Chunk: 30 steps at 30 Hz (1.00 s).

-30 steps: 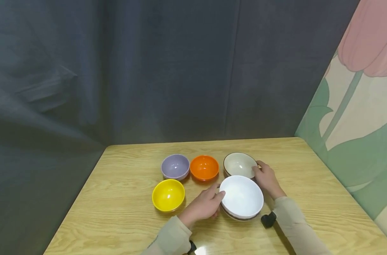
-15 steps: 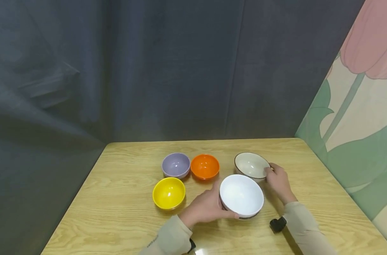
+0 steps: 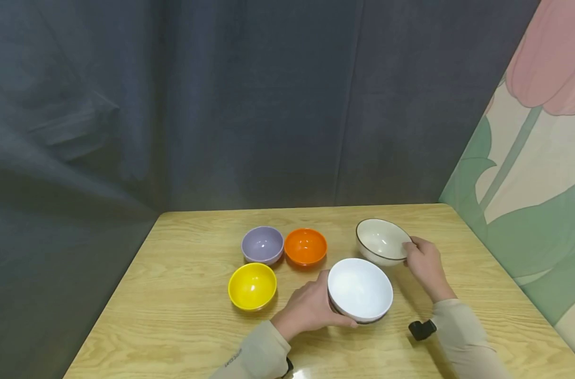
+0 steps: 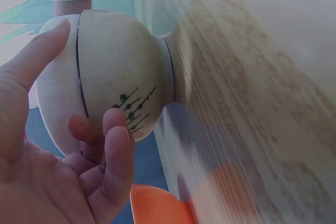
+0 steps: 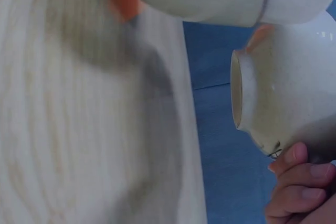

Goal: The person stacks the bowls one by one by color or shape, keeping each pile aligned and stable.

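Note:
A white bowl (image 3: 360, 289) sits nested in a cream bowl (image 4: 118, 51) with a dark rim and a green dotted pattern, which stands on the table. My left hand (image 3: 311, 309) holds this stack from the left side, thumb at the front, fingers curled by the wall. My right hand (image 3: 426, 267) pinches the right rim of another cream bowl (image 3: 382, 239) with a dark rim, thumb inside. That bowl is tilted and off the table; its foot shows free in the right wrist view, behind the stack.
An orange bowl (image 3: 305, 247) and a purple bowl (image 3: 262, 245) stand side by side at the back. A yellow bowl (image 3: 252, 287) is in front of the purple one. Behind the wooden table (image 3: 183, 295) hangs a dark curtain (image 3: 268, 105).
My right hand has drawn the cream bowl rightward and raised it. The left hand's thumb has moved from the white bowl's left rim round to its front.

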Tool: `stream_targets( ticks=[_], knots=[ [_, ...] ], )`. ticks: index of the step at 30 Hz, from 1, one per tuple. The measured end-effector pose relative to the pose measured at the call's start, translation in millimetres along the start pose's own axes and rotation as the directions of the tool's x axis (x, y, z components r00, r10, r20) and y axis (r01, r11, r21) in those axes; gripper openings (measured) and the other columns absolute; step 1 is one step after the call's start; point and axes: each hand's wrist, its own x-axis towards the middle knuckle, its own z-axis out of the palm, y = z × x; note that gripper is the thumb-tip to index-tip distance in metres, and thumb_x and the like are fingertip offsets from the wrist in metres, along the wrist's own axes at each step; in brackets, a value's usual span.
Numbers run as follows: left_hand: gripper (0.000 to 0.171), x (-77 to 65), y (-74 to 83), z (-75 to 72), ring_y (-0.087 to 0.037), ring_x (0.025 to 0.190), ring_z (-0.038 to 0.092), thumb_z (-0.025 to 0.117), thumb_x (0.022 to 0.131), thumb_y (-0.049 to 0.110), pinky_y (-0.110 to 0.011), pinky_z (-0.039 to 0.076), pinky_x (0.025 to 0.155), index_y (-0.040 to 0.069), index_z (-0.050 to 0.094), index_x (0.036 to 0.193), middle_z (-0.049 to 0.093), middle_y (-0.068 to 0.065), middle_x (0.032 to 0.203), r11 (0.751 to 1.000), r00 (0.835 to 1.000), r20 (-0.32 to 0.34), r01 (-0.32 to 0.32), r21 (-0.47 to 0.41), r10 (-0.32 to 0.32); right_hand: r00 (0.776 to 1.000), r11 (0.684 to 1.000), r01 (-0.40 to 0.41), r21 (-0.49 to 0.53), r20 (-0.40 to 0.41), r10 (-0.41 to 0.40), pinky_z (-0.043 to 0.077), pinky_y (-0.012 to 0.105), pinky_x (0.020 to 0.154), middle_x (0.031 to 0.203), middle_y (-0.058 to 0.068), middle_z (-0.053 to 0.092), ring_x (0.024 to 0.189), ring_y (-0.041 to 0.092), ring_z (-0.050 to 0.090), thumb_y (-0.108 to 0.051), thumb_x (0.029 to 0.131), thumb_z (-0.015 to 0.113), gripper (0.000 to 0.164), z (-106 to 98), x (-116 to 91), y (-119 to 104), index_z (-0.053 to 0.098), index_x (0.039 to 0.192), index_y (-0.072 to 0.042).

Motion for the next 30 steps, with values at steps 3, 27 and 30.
stream_targets(
  ticks=[3,27,30],
  knots=[
    [0.110,0.6,-0.7,2.4,-0.014,0.108,0.063,0.092,0.058,0.057,-0.033,0.052,0.084,0.020,0.039,0.147,0.062,0.003,0.132,1.000,1.000,-0.004,0.003,0.018,-0.003,1.000,1.000,0.006,0.006,0.001,-0.006,0.046,0.028,0.055,0.086,0.020,0.065,0.065,0.015,0.056,-0.018,0.104,0.035,0.047,-3.1,-3.7,-4.9,0.054,0.130,0.017],
    [0.102,3.0,2.1,1.7,-0.015,0.103,0.065,0.093,0.060,0.053,-0.032,0.052,0.082,0.013,0.044,0.141,0.067,-0.003,0.124,0.998,1.000,-0.004,0.005,0.067,-0.005,0.999,0.999,0.050,0.009,-0.014,-0.050,0.048,0.024,0.054,0.101,0.030,0.065,0.062,0.012,0.058,-0.018,0.106,0.035,0.048,-15.7,-24.1,-28.1,0.052,0.131,0.018],
    [0.103,2.9,2.8,0.7,-0.015,0.103,0.065,0.093,0.061,0.053,-0.032,0.052,0.082,0.013,0.044,0.141,0.067,-0.003,0.124,0.997,1.000,-0.001,0.010,0.073,-0.010,0.998,0.998,0.065,0.016,-0.001,-0.065,0.048,0.024,0.055,0.103,0.031,0.065,0.062,0.012,0.058,-0.018,0.106,0.035,0.047,-16.0,-24.9,-30.6,0.052,0.131,0.019]
  ],
)
